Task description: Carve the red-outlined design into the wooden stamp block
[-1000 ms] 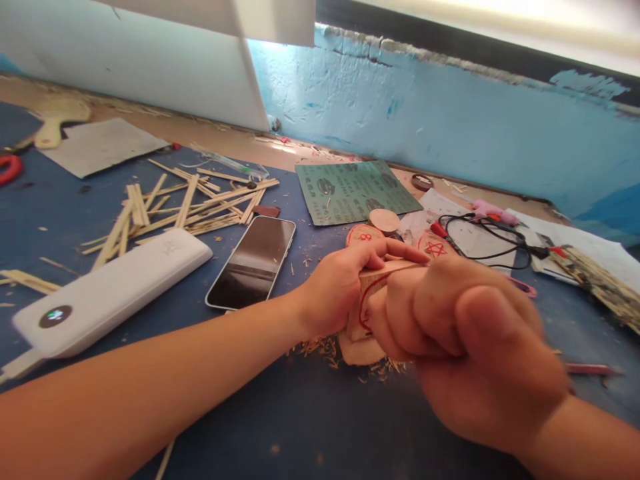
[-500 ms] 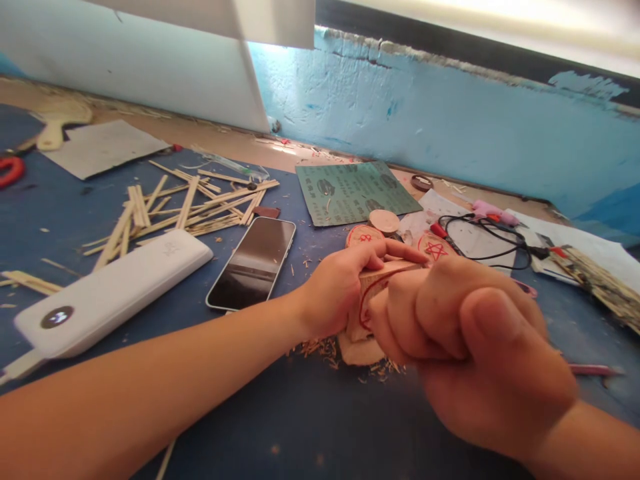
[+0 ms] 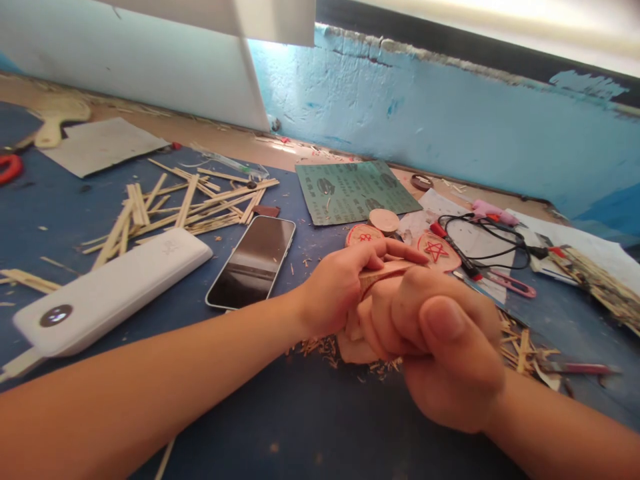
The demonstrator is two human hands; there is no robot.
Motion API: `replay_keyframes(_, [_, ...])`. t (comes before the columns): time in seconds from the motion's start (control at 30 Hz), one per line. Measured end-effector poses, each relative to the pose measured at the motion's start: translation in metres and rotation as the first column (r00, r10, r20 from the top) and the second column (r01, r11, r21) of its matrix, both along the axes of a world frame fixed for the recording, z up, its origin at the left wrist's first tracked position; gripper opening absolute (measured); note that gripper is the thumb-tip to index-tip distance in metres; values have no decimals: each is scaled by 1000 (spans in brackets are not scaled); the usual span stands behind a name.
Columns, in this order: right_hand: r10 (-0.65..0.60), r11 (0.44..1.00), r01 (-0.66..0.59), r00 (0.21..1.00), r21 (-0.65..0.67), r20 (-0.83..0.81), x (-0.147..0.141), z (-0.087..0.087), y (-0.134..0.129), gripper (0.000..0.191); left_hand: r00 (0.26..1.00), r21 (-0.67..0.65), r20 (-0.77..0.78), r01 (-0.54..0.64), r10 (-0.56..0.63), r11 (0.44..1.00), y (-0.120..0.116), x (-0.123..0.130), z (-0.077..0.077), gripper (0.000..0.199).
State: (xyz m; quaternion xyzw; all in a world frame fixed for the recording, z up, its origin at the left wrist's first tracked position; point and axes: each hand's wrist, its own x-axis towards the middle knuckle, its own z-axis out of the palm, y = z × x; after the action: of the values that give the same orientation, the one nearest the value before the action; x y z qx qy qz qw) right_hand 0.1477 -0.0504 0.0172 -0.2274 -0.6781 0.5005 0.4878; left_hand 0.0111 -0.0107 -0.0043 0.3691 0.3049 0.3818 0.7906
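Under my left hand (image 3: 333,290) is a wooden block (image 3: 383,272) with a red line drawn on it; the thumb side and fingers grip its left and far sides. My right hand (image 3: 445,353) is a closed fist against the near right side of the block, covering most of it. Whatever the fist holds is hidden. A pale piece of wood (image 3: 356,350) lies beneath the block, among curled wood shavings (image 3: 323,348). Just beyond the hands lie a wooden piece with a red star (image 3: 436,249), another with a red mark (image 3: 364,235) and a plain wooden disc (image 3: 384,220).
A phone (image 3: 255,263) and a white power bank (image 3: 115,290) lie left, near scattered wooden sticks (image 3: 185,200). Green sandpaper (image 3: 357,191) is at the back. To the right are a black cable (image 3: 485,243), a pink cutter (image 3: 513,283) and a red-handled tool (image 3: 583,368).
My right fist has moved left and closer to the block, uncovering the pink cutter and wood scraps on the right. My left hand stays in place on the block.
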Motion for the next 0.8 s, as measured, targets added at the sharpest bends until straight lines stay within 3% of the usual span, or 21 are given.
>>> replay_keyframes(0.2, [32, 999, -33, 999, 24, 40, -2, 2, -2, 51, 1000, -1, 1, 19, -19, 1000, 0, 0, 0, 37])
replay_keyframes(0.37, [-12, 999, 9, 997, 39, 75, -1, 7, -1, 51, 1000, 36, -13, 14, -13, 999, 0, 0, 0, 36])
replay_keyframes(0.63, [26, 1000, -26, 999, -17, 21, 0, -3, -3, 50, 998, 108, -62, 8, -2, 994, -2, -1, 0, 38])
replay_keyframes(0.8, [22, 1000, -22, 999, 3, 42, -3, 7, -6, 50, 997, 92, -83, 7, 1, 996, -1, 0, 0, 40])
